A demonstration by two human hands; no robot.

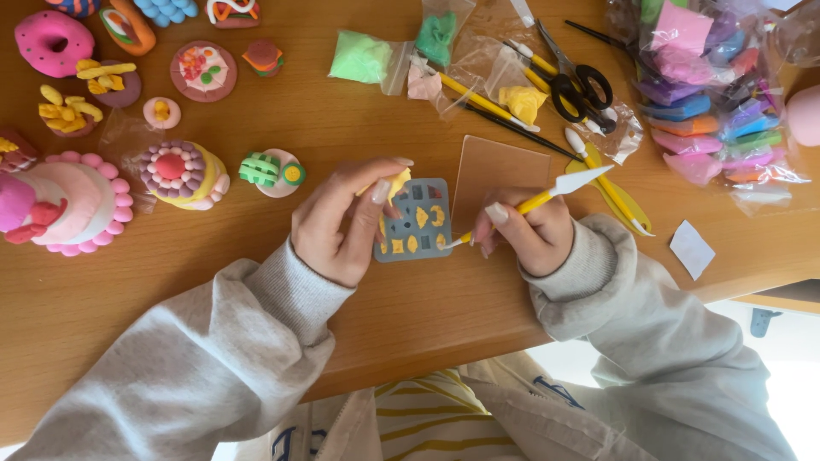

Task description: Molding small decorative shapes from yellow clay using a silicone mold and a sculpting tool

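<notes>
Grey mould [416,224] between hands — left hand [342,224] pinches yellow clay [398,183], right hand [528,232] grips tool [547,195].

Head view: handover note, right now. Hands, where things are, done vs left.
Left hand: fingers pinch a lump of yellow clay at the top edge of the grey mould, steadying it.
Right hand: grips a yellow modelling tool, its tip at the mould's lower right edge.
The mould lies flat on the wooden table, beside a clear sheet.
Done: several cavities hold yellow clay.
Left: other cavities look unfilled.
Spare clay bags at far right, finished clay cake at left.
</notes>
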